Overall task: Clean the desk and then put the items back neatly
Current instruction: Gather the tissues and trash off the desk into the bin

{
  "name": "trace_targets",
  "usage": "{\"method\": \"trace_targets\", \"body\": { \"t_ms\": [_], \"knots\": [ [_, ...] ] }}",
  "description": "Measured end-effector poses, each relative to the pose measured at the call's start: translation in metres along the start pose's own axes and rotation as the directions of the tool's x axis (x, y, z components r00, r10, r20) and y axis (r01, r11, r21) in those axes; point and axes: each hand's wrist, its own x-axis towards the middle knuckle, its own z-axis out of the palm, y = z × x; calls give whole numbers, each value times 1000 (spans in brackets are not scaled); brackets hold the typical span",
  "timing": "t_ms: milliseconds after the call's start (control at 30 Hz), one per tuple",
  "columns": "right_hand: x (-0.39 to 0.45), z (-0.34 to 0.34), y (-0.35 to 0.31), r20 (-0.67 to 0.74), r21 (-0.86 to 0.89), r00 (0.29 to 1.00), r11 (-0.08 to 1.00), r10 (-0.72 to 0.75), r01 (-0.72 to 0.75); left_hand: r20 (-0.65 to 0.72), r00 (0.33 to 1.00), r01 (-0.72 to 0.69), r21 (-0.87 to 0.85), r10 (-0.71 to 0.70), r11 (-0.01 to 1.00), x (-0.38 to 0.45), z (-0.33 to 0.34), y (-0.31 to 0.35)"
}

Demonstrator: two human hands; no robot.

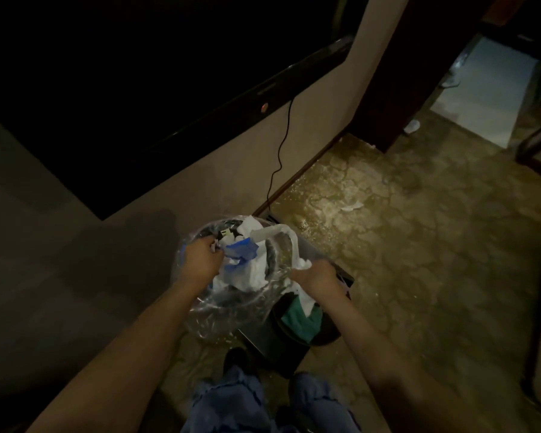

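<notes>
Floor (403,245), mottled and glossy, takes up most of the view; the desk itself is not in shot, so the task's work surface can't be assessed from here. Wall (200,157) runs diagonally w/ a black cable (280,151) hanging down to the skirting. Bin (294,332), dark, stands between the person's feet and the wall, presumably placed there to take desk rubbish. Clear bag (231,310) lines and overhangs the bin, bulging w/ white paper (247,273) and a blue scrap (242,250); green cloth (303,320) sits lower at the right. Left hand (202,256) has fingers curled on the bag rim, right hand (314,275) is clenched round a white wad at the opposite edge — judged to be gathering the mouth for tying or lifting out. Paper scrap (353,206) lies loose on the floor, well apart from the bin; not yet collected.
</notes>
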Motion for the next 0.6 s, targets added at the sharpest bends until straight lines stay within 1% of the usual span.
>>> {"method": "trace_targets", "body": {
  "t_ms": [100,200,300,333,400,467,500,533,600],
  "knots": [
    [15,14,-16,22,-44,1000,999,4,-3,113,993,32,74,-41,997,16,9,-10],
    [26,28,-27,17,-109,1000,994,2,0,234,969,59,76,-76,995,32,23,-23],
    [36,39,-30,28,-133,999,991,-17,21,365,929,8,156,-66,988,44,35,-32],
    [38,41,-30,27,-148,999,989,-19,23,418,905,-10,196,-75,980,45,37,-33],
    [43,46,-32,36,-172,999,985,-12,18,557,822,-35,256,-118,966,48,36,-34],
    [49,54,-38,61,-254,998,967,8,8,653,742,-20,244,-149,969,54,31,-39],
    [51,59,-41,71,-312,997,950,8,15,663,735,-15,226,-142,974,57,27,-42],
    [54,65,-44,85,-366,996,930,3,28,651,746,-5,214,-139,977,60,22,-44],
    [61,76,-49,116,-430,993,900,-17,66,597,792,21,190,-133,982,66,12,-47]
  ]
}}
